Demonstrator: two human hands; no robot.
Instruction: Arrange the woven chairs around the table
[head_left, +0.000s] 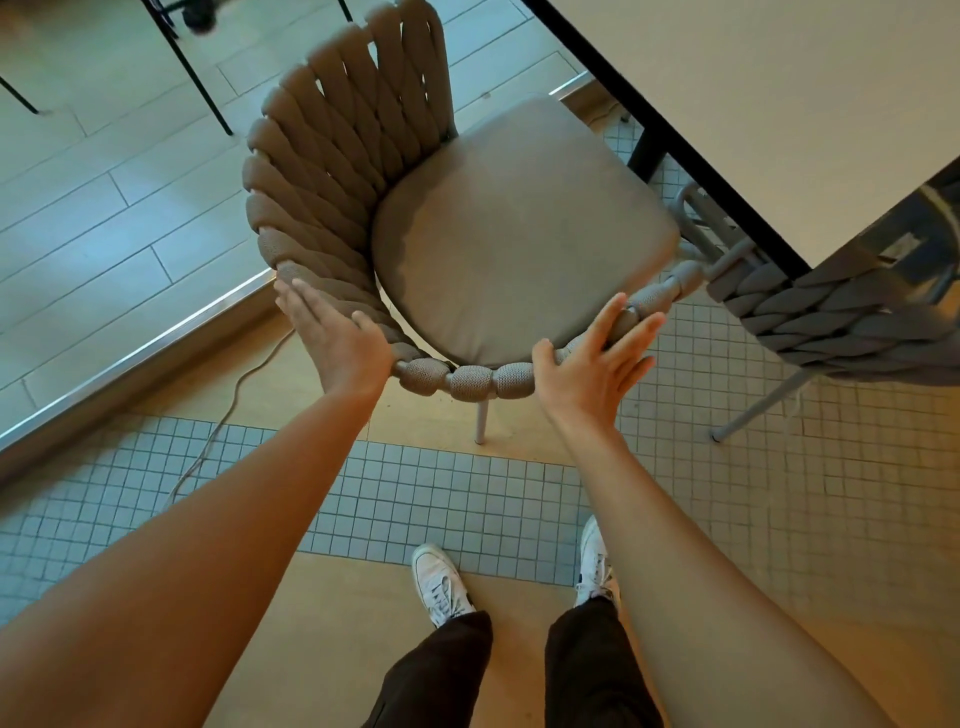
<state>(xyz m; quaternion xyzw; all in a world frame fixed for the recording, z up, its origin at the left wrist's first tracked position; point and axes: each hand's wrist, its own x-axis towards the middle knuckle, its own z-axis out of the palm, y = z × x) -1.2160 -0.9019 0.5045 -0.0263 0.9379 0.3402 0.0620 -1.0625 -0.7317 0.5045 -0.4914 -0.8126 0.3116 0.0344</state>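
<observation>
A taupe woven chair (332, 171) with a round grey seat cushion (519, 234) stands in front of me, its far side next to the white table (779, 93). My left hand (337, 338) lies flat with spread fingers against the outside of the woven rim at the near left. My right hand (592, 364) rests open on the near right part of the rim, fingers splayed over the rope. Neither hand is closed around the rim. A second, grey woven chair (841, 322) sits partly under the table at the right.
The table's black edge and leg (647, 150) stand close behind the chair. A metal floor strip (130, 358) runs diagonally at the left, with a thin cable (228, 410) on the floor beside it. Dark furniture legs (192, 73) stand at the far left. My white shoes (441, 582) are on the tiles below.
</observation>
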